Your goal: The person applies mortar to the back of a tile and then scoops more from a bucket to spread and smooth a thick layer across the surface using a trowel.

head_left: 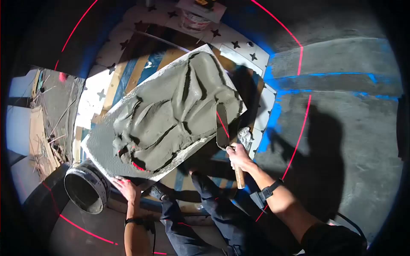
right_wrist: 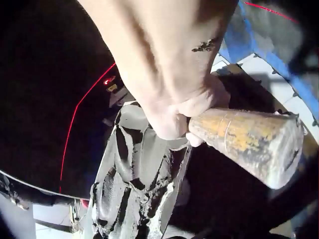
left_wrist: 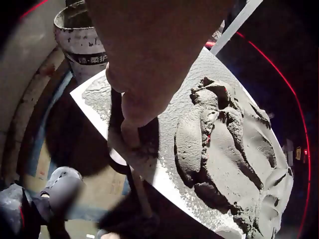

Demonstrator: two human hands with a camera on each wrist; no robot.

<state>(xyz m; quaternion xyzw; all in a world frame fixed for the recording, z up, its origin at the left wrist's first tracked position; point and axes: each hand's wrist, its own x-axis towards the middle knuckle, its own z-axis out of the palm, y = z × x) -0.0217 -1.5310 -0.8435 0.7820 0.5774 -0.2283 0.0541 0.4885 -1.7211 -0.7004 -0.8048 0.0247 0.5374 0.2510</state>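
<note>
The right hand (head_left: 240, 157) has its fingers clenched round the wooden handle (head_left: 240, 177) of a trowel (head_left: 222, 128). The handle's thick butt sticks out of the grip on the side nearest the person, and the metal blade points away from the fingers, its far part overlapping the right-hand edge of the slab (head_left: 162, 174). Whether the blade touches the grey paste (head_left: 158, 128) cannot be told.

The left hand (head_left: 128, 189) grasps the slab by its near edge, close to the left corner, with the fingers curled at the rim. The slab therefore lies directly against the left fingers and stretches away from them, up and to the right, while the right fingers are just beside its near right side, apart from it.

On the slab the paste sits in thick, uneven ridges and hollows; towards the left corner, nearest the left hand, it is only a thin coat. Below the slab is a floor covering (head_left: 180, 180) with brown and blue stripes.

Left of the slab, just beside the left hand, an open bucket (head_left: 103, 182) with a smeared wall leans at an angle. Right of the slab, near the right hand, lies a pale crumpled wad (head_left: 244, 135). Beyond the slab's far end are white tiles (head_left: 244, 54) with dark star shapes and a second bucket (head_left: 191, 21). The person's legs (head_left: 181, 228) are on the slab's near side.
</note>
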